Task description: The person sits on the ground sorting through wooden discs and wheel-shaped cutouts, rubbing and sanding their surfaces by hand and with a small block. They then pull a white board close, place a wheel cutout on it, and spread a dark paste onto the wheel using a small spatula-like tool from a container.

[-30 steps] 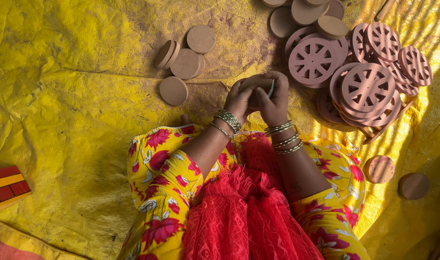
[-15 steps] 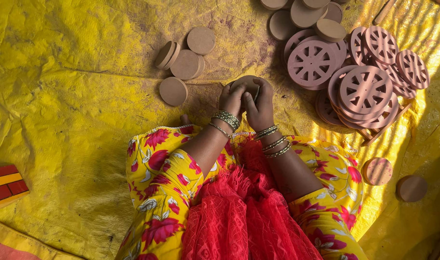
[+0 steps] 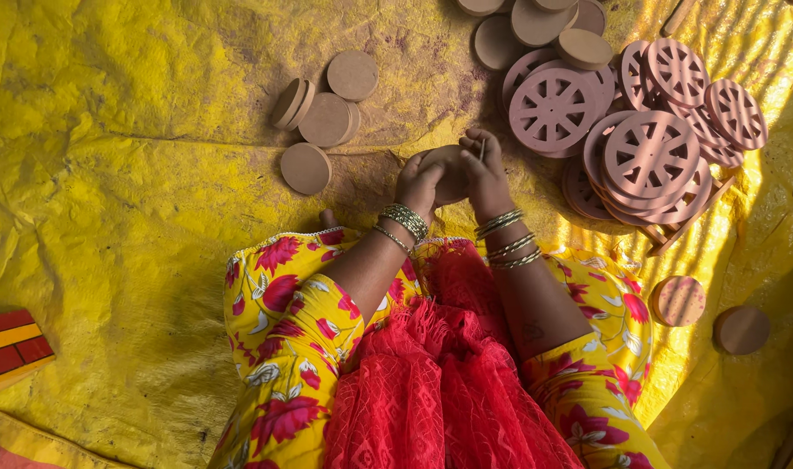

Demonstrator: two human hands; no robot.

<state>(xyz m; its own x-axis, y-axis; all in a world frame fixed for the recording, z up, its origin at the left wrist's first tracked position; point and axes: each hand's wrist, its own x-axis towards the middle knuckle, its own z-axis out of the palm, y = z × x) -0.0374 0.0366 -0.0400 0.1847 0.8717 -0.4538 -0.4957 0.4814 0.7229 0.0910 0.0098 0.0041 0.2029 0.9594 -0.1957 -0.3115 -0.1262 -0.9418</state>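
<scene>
Both hands meet on one plain clay disc [image 3: 448, 169], the left hand [image 3: 418, 182] cupping its near edge and the right hand [image 3: 485, 178] closed over its far side with a thin tool [image 3: 481, 149] pinched upright, apparently so the disc stays braced for working. Beyond the grip to the right lie stacked spoked clay wheels [image 3: 648, 156]; to the left, uncut discs [image 3: 327, 120] rest on the yellow sheet [image 3: 136, 174]. The fingers hide most of the disc's face, and the tool's tip cannot be made out.

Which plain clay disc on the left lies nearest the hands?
The lone flat clay disc, apart from the leaning cluster of discs above it; it lies just left of the left hand.
</scene>
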